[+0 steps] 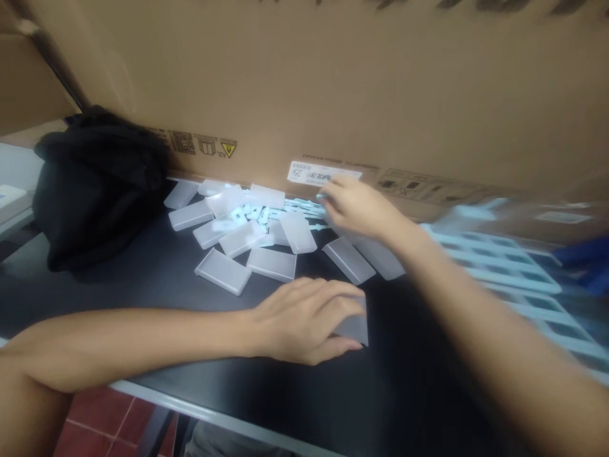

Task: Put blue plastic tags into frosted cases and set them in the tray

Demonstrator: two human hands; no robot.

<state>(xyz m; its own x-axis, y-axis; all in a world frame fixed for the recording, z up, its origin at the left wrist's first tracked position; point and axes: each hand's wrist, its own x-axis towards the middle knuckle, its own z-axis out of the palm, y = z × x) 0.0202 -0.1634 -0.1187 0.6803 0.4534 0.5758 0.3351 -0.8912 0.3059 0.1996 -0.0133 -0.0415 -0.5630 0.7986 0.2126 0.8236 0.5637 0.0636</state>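
Note:
My left hand (309, 320) curls its fingers and thumb round the edges of a frosted plastic cover (353, 325) on the black tabletop. Farther back, my right hand (354, 203) has its fingers pressed together at the right end of a pile of light blue plastic pieces (304, 206). A bit of light blue shows at its fingertips, partly hidden and blurred. Around and over the pile lie several more frosted covers (223, 271), flat rectangular shells with raised edges. Two others, including this tilted cover (349, 260), rest below my right wrist.
A large cardboard box (266, 82) stands like a wall behind the table. At left sits a black cloth bundle (99, 184). Light blue grid-like trays (504, 260) lie at right, partly behind my right forearm. The table's pale front edge (200, 412) runs below my left arm.

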